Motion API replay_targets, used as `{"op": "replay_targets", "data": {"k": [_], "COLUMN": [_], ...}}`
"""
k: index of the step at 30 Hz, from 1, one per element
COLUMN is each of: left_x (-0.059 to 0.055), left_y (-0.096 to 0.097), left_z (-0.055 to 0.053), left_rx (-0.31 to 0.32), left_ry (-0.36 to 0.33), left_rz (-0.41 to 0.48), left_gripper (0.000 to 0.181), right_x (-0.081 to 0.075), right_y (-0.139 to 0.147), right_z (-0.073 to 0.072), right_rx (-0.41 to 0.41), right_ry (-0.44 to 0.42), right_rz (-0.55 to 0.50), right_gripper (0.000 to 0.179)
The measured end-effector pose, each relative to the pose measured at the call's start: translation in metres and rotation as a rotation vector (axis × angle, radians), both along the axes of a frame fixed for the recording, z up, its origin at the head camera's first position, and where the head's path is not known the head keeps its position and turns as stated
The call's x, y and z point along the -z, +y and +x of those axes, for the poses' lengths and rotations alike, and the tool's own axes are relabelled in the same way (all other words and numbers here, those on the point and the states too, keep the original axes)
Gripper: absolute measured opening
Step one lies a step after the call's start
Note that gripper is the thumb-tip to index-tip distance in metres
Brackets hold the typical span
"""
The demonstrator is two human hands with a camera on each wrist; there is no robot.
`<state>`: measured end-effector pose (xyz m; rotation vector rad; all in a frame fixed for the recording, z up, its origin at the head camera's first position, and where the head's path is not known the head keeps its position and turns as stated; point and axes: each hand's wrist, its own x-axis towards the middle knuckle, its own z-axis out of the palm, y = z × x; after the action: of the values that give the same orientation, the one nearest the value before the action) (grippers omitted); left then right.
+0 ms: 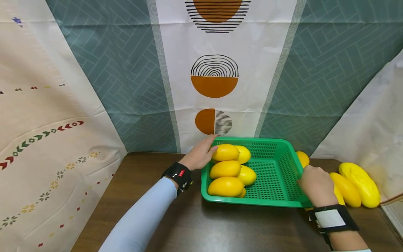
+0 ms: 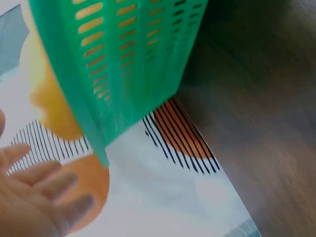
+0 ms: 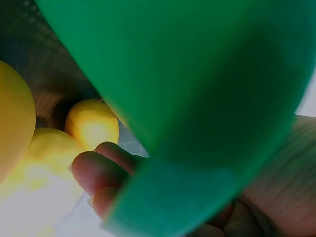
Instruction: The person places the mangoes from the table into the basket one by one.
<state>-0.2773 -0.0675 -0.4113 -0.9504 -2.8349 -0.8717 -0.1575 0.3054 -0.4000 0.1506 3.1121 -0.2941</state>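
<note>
Basket [image 1: 262,183] between hands [image 1: 198,155] [image 1: 316,185] — red wristband label [image 1: 181,173], lettering unclear.

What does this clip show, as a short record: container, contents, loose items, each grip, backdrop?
Container: green basket on a brown table
Contents: six visible yellow fruits, gathered on the left side
Loose items: more yellow fruits right of the basket, partly hidden
Left grip: beside the left rim, fingers extended, holding nothing
Right grip: at the right rim, fingers curled; hold unclear
Backdrop: patterned cloth
</note>
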Motion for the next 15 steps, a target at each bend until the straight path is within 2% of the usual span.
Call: {"op": "replay_targets", "data": {"k": [3, 6, 10, 12, 15], "left_x": [-0.001, -0.003, -0.003, -0.003, -0.005], "left_y": [-0.016, -0.028, -0.033, -0.033, -0.030], "left_z": [0.003, 0.009, 0.021, 0.028, 0.037], "left_rx": [-0.107, -0.241, -0.393, -0.432, -0.449], "left_ry": [0.028, 0.037, -0.008, -0.051, -0.118], "left_rz": [0.051, 0.090, 0.113, 0.107, 0.094], "left_gripper": [0.051, 0.049, 0.048, 0.049, 0.052], "right_x": [0.000, 0.000, 0.000, 0.000, -0.001], "right_y": [-0.001, 0.000, 0.004, 0.007, 0.011], "right_z": [-0.001, 0.000, 0.000, 0.000, -0.001], "right_rx": [-0.015, -0.025, -0.035, -0.046, -0.074], "right_ry": [0.002, 0.003, -0.025, -0.046, -0.084], "right_rz": [-0.003, -0.009, -0.040, -0.063, -0.096], "right_gripper": [0.030, 0.034, 0.035, 0.034, 0.038]}}
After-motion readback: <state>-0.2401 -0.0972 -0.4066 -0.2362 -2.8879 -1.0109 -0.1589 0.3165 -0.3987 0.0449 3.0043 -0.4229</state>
